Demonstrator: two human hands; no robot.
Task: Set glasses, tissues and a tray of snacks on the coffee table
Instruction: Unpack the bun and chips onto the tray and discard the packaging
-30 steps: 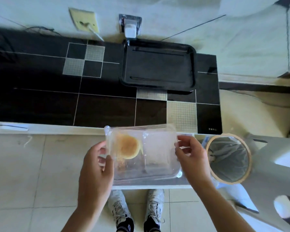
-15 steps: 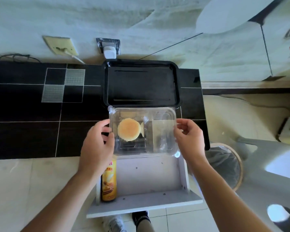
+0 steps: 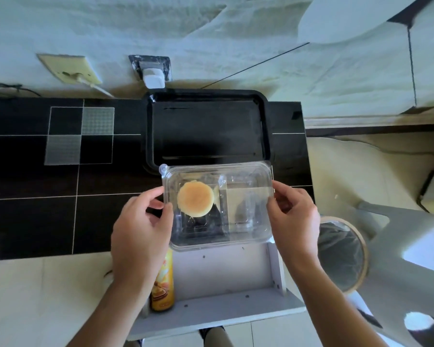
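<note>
Both hands held a clear plastic clamshell box (image 3: 218, 206) above the near edge of the black table (image 3: 60, 196), the left hand (image 3: 142, 230) with its grip pinched on the box's left wall and the right hand (image 3: 295, 219) with its grip closed on the right wall. The box held one round golden bun (image 3: 195, 202) in its left compartment, while the right compartment looked bare. Just beyond it the black tray (image 3: 208, 128) lay on the table with nothing in it, and an orange snack can (image 3: 163, 284) lay in the open white drawer (image 3: 223, 284) below.
</note>
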